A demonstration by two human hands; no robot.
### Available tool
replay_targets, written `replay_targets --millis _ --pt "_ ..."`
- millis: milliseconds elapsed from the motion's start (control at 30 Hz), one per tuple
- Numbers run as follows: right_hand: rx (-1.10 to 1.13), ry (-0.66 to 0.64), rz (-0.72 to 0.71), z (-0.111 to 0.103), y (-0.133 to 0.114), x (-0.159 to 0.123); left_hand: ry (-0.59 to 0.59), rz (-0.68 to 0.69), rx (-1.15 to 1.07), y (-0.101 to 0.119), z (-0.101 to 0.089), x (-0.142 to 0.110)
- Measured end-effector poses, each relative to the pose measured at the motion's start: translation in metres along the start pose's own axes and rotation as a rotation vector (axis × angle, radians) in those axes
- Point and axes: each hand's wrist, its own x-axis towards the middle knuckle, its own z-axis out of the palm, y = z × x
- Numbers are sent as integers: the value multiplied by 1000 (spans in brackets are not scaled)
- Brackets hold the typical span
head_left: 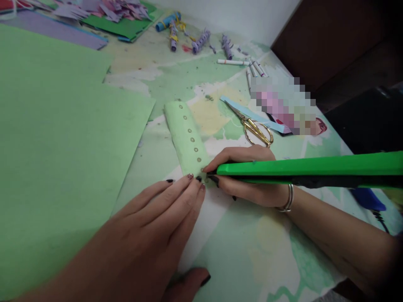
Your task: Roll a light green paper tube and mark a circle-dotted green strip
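A pale green paper strip point(181, 134) lies on the table, with a row of several small dark rings along its right side. My left hand point(154, 222) is open, palm down, its fingertips touching the near end of the strip. Closed in a writing grip, my right hand point(252, 184) holds a pen point(302, 167) with a bright green barrel and a black tip end. The pen's tip is at the strip's lower right edge, beside the last rings, and my fingers partly hide it. A silver bracelet point(289, 199) circles my right wrist.
A large green sheet point(63, 126) covers the left. Gold-handled scissors point(258, 130) and a light blue strip point(255, 115) lie beyond my right hand. White markers point(233, 62), purple paper rolls point(201, 41) and paper scraps point(116, 10) are farther back. A blue corded object point(368, 199) sits right.
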Motion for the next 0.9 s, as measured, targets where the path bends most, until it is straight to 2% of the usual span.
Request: replay_targets --millis 367,567,733,900 --pt "-19 21 -15 2 0 -1 -1 -4 -56 -1 -2 2" --pt "59 -53 -63 -5 7 3 -35 34 -105 0 -8 2" --pt "84 -85 -82 -9 14 7 -6 -19 -73 -3 -8 6" --pt "29 -71 -78 -10 15 9 -71 -73 -46 -7 -6 12"
